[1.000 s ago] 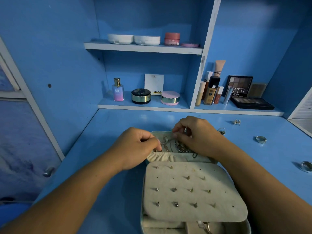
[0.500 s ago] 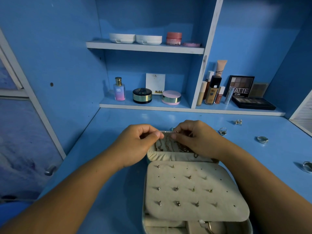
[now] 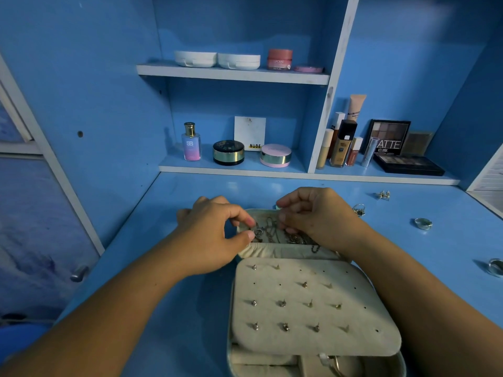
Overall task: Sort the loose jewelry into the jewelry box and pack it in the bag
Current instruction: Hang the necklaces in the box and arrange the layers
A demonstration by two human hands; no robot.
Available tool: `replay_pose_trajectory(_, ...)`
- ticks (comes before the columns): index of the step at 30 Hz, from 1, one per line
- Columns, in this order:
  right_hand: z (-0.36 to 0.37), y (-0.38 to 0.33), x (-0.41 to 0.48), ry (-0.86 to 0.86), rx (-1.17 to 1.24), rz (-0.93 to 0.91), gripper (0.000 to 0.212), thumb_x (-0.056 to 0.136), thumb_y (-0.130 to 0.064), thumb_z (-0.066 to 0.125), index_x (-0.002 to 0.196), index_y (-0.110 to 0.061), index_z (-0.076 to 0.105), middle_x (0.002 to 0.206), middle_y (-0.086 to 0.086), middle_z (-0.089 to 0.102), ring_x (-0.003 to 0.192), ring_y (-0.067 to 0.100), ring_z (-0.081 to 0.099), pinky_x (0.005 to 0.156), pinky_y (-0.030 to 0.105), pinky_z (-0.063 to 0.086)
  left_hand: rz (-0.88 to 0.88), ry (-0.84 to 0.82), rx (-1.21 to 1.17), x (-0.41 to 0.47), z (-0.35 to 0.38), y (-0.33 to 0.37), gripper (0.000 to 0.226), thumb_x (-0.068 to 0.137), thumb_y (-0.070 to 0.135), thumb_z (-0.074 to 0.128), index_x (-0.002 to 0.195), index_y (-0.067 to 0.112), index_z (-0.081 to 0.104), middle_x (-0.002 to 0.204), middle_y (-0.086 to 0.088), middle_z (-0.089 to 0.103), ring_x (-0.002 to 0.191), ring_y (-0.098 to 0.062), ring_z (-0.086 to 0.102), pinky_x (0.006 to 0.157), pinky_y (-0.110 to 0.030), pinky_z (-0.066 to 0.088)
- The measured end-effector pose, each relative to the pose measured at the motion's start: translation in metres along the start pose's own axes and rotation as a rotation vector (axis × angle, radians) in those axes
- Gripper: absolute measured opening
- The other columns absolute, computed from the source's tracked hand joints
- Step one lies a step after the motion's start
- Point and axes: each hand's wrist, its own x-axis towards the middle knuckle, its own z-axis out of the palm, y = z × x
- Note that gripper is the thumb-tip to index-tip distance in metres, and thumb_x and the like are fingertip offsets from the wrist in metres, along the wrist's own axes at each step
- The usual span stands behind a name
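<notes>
On the lower shelf at the left stand a perfume bottle (image 3: 192,142), a black round compact (image 3: 228,152), a white card (image 3: 250,133) and a pink compact (image 3: 275,155). Below them, over the blue table (image 3: 163,213), the left hand (image 3: 209,238) reaches to the left end of the raised lid pocket (image 3: 272,252) of the jewelry box (image 3: 229,361). Its thumb and forefinger are pressed together, pinching a small metal piece of the tangled chains (image 3: 272,233) that lie in the pocket; the other fingers curl behind. The box lies open near the front edge of the table, and its pale earring panel (image 3: 313,330) is folded down over the lower tray, with studs set in rows of holes. At the pocket's right end the right hand (image 3: 318,216) hangs with fingers curled down, tips among the chains and thumb close to the forefinger at the far rim; whether they pinch a chain cannot be told. To the right, loose on the table and well apart from the box, lie a stone ring (image 3: 359,209), a pair of earrings (image 3: 383,195), a silver ring (image 3: 423,223) and a second ring (image 3: 495,267) at the picture's edge. Behind them on the shelf stand foundation bottles (image 3: 341,144) and an eyeshadow palette (image 3: 392,137)
</notes>
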Motion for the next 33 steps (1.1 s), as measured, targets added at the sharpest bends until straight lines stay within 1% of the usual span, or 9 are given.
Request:
replay_pose_trajectory(6,-0.002,0.0,-0.005,-0.078,-0.507,-0.274,0.029,0.089,-0.015,0.057,0.114,-0.027,0.067,0.099,-0.013,0.059,0.082,0.002,0.054,0.069,0.006,0.038,0.02,-0.008,0.082,-0.002,0.0,-0.003,0.014,0.081,0.054,0.065,0.083,0.041,0.07,0.088,0.015,0.052,0.095,0.001,0.04,0.082,-0.031,0.021)
replay_pose_trajectory(10,0.004,0.001,-0.007,-0.202,-0.612,-0.321,0.035,0.09,-0.018,0.052,0.121,-0.033,0.063,0.099,-0.01,0.049,0.098,0.008,0.043,0.085,0.022,0.036,0.033,0.004,0.098,-0.002,0.0,-0.003,0.016,0.078,0.057,0.067,0.078,0.041,0.069,0.087,0.015,0.053,0.094,0.001,0.041,0.082,-0.032,0.022)
replay_pose_trajectory(12,0.002,-0.002,-0.009,-0.231,-0.587,-0.307,0.032,0.089,-0.016,0.051,0.11,-0.033,0.068,0.097,-0.011,0.056,0.097,0.009,0.047,0.084,0.026,0.04,0.034,0.009,0.103,-0.001,0.0,-0.003,0.017,0.077,0.057,0.068,0.073,0.041,0.067,0.086,0.015,0.053,0.093,0.002,0.042,0.081,-0.032,0.023)
replay_pose_trajectory(16,-0.004,-0.007,-0.012,-0.242,-0.402,-0.207,0.028,0.087,-0.011,0.051,0.087,-0.03,0.072,0.083,-0.005,0.07,0.063,0.006,0.057,0.06,0.021,0.047,0.037,0.005,0.108,-0.001,0.0,-0.004,0.018,0.076,0.057,0.067,0.071,0.039,0.066,0.085,0.015,0.054,0.092,0.002,0.042,0.08,-0.033,0.024)
replay_pose_trajectory(18,-0.004,-0.005,-0.01,-0.183,-0.391,-0.212,0.026,0.089,-0.013,0.052,0.094,-0.03,0.072,0.085,-0.005,0.069,0.073,0.011,0.063,0.069,0.027,0.052,0.036,-0.005,0.102,0.0,0.0,-0.003,0.017,0.077,0.054,0.067,0.073,0.037,0.067,0.085,0.014,0.053,0.091,0.001,0.043,0.081,-0.033,0.025)
replay_pose_trajectory(21,-0.002,-0.007,-0.012,-0.246,-0.452,-0.238,0.028,0.088,-0.013,0.052,0.1,-0.03,0.071,0.09,-0.016,0.06,0.082,0.001,0.058,0.071,0.014,0.044,0.033,-0.019,0.083,0.0,0.001,-0.004,0.016,0.08,0.051,0.067,0.074,0.036,0.067,0.086,0.013,0.053,0.091,-0.001,0.044,0.084,-0.034,0.028)
replay_pose_trajectory(26,-0.004,-0.01,-0.016,-0.306,-0.404,-0.189,0.026,0.084,-0.011,0.054,0.084,-0.031,0.07,0.073,-0.001,0.066,0.053,0.001,0.048,0.054,0.012,0.038,0.033,-0.021,0.068,0.0,0.002,-0.005,0.015,0.08,0.05,0.067,0.072,0.038,0.065,0.086,0.013,0.054,0.09,-0.001,0.044,0.085,-0.034,0.028)
replay_pose_trajectory(30,-0.004,-0.007,-0.014,-0.284,-0.425,-0.235,0.027,0.085,-0.017,0.06,0.107,-0.032,0.067,0.086,-0.01,0.061,0.072,-0.001,0.055,0.066,0.012,0.043,0.031,-0.021,0.05,0.001,0.002,-0.006,0.015,0.079,0.049,0.068,0.074,0.036,0.067,0.086,0.013,0.054,0.088,0.0,0.045,0.086,-0.034,0.029)
replay_pose_trajectory(33,-0.001,-0.004,-0.013,-0.339,-0.464,-0.24,0.02,0.082,-0.024,0.062,0.097,-0.036,0.069,0.083,-0.013,0.063,0.074,0.001,0.057,0.068,0.021,0.045,0.031,-0.024,0.041,0.0,0.002,-0.007,0.015,0.079,0.049,0.069,0.075,0.036,0.068,0.087,0.013,0.055,0.09,-0.001,0.046,0.087,-0.035,0.031)
